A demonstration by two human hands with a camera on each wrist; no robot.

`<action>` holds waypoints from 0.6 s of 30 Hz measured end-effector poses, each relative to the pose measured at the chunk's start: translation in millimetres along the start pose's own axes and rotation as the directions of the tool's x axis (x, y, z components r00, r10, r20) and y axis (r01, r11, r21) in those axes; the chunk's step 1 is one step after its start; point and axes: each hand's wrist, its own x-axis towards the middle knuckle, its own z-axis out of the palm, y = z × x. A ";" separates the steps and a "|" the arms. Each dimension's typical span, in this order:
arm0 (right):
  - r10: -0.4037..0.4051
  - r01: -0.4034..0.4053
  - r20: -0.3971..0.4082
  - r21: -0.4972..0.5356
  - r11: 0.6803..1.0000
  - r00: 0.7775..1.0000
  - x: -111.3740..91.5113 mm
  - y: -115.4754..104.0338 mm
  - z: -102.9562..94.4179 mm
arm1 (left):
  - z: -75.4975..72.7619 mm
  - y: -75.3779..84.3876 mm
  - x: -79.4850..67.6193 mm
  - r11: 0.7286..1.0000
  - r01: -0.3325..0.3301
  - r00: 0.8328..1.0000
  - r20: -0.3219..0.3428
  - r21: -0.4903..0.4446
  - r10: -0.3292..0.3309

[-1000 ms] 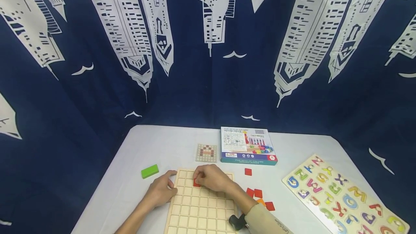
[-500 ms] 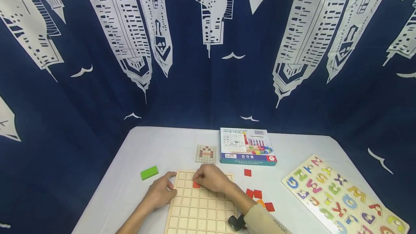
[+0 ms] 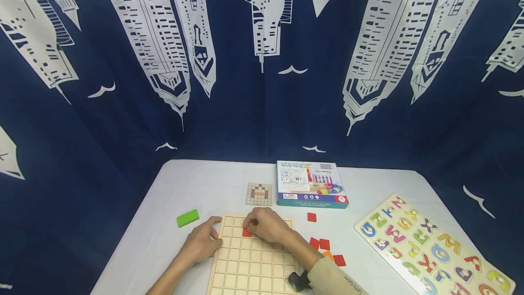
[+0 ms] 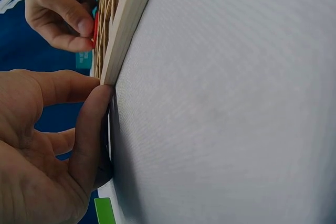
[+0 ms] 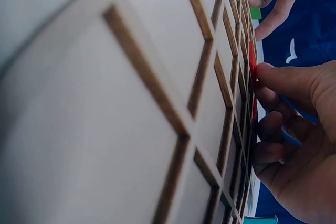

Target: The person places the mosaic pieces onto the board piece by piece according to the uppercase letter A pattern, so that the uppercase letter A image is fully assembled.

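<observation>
On the table lies a pale wooden grid board. My right hand reaches over its far rows, fingers curled, thumb and fingertips pinching a red square tile close over the grid. The right wrist view shows the red tile edge-on under the fingertips, partly covered by them. At the far left corner, my left hand touches the board's side; thumb and index finger are spread along it. In the left wrist view, those two fingers meet the wooden edge of the board.
Several loose red tiles and an orange one lie right of the board. A green block sits left. Behind stand a pattern card and a printed box. An alphabet puzzle board lies at the right.
Both hands hold nearly the same places over and beside the board. The whole head view has shifted very slightly.
</observation>
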 end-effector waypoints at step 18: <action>-0.002 0.002 0.012 0.011 1.000 1.000 -1.4 0.2 -0.8 | 1.0 -0.9 0.5 1.000 -0.013 1.000 -0.003 0.000 0.013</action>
